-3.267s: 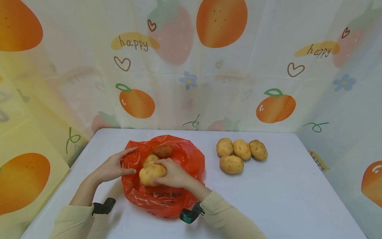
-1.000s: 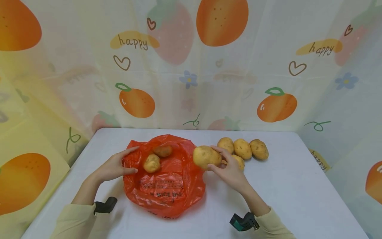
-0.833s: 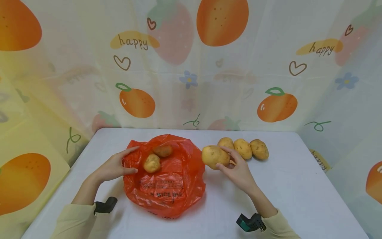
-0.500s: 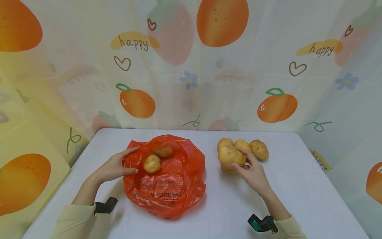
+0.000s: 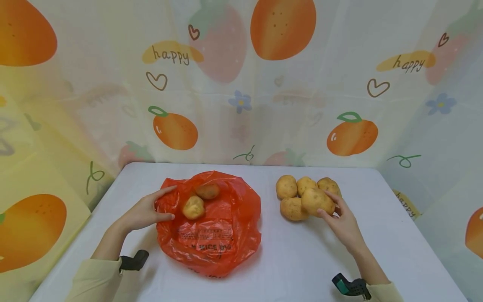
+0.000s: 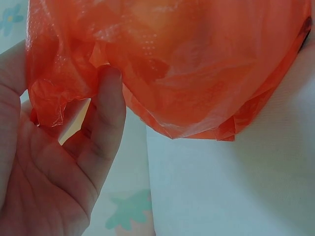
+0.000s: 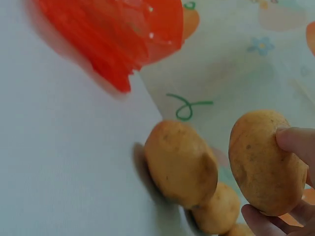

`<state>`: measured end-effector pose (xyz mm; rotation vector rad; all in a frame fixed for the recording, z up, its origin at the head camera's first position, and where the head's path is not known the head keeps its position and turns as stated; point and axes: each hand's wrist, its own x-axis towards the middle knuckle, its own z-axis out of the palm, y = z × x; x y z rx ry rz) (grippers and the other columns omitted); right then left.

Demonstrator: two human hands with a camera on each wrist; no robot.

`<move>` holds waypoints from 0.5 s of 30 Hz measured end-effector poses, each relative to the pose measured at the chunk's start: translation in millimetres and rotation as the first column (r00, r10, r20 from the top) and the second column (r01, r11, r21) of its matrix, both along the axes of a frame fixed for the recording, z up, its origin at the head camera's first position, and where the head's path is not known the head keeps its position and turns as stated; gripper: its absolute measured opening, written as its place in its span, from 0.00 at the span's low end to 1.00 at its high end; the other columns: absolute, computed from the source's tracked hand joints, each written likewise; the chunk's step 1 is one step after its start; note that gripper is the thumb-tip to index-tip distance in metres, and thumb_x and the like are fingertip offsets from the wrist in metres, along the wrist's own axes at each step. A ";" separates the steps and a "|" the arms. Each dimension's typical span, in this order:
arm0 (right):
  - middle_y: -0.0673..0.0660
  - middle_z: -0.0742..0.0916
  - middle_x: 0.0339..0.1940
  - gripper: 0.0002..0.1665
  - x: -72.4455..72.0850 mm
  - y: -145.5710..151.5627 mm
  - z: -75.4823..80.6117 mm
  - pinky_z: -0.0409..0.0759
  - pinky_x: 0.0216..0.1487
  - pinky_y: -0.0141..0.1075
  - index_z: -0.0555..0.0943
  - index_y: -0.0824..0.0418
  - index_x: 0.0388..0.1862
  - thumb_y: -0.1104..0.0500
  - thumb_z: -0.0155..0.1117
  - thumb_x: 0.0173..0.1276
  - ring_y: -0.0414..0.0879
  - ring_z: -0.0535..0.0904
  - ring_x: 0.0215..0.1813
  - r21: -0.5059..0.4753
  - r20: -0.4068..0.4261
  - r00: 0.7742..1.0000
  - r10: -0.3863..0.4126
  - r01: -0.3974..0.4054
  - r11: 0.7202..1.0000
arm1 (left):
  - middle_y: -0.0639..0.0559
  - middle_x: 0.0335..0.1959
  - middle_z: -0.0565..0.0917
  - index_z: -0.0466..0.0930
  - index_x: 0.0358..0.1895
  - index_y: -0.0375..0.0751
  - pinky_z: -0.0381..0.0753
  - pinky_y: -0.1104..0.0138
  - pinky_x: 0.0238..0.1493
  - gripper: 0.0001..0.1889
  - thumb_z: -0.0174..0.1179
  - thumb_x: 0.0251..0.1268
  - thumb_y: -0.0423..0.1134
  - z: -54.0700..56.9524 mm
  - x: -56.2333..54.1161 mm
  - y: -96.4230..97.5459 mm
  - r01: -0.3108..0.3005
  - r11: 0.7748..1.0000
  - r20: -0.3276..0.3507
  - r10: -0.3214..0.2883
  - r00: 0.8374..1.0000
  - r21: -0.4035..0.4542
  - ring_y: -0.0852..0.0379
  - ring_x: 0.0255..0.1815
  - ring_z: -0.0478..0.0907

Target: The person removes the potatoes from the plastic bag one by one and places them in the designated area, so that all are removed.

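My right hand (image 5: 345, 224) holds a potato (image 5: 317, 202) between thumb and fingers, over the front right of a potato group. In the right wrist view that potato (image 7: 266, 162) stands apart from the tabletop. My left hand (image 5: 141, 212) grips the left rim of a red plastic bag (image 5: 241, 218), with folds of the bag (image 6: 51, 88) between thumb and fingers in the left wrist view. Two potatoes lie inside the bag: a pale one (image 5: 194, 208) and one partly behind red film (image 5: 208, 191).
On the white table (image 5: 286, 260), right of the bag, lie a back-left potato (image 5: 286, 186), a middle one (image 5: 306, 184), a right one (image 5: 329, 186) and a front one (image 5: 293, 209). A fruit-print curtain (image 5: 211, 96) hangs behind the table edge.
My right hand has lifted a potato out of the bag and carried it right, past the bag's rim and across the potato group. My left hand stays on the bag's rim.
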<state>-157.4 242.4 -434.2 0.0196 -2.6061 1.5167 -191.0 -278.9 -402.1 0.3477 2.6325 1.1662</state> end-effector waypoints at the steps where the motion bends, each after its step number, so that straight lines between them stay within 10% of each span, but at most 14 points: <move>1: 0.59 0.66 0.66 0.38 0.1 3.5 -2.4 0.74 0.39 0.22 0.60 0.54 0.68 0.48 0.62 0.63 0.45 0.70 0.53 0.004 0.007 1.000 -0.004 0.004 1.000 | 0.39 0.59 0.71 0.56 0.70 0.50 0.80 0.58 0.45 0.41 0.67 0.52 0.41 -0.3 -0.1 -0.1 0.002 1.000 0.001 -0.002 1.000 0.000 0.45 0.52 0.73; 15: 0.68 0.59 0.70 0.45 -1.8 35.4 -20.5 0.75 0.50 0.47 0.52 0.59 0.71 0.43 0.59 0.64 0.66 0.61 0.64 0.070 0.175 0.983 -0.053 0.041 0.997 | 0.40 0.60 0.70 0.56 0.70 0.51 0.80 0.57 0.46 0.41 0.67 0.52 0.41 -2.2 -1.3 -0.3 0.007 1.000 0.010 -0.007 1.000 -0.005 0.45 0.53 0.73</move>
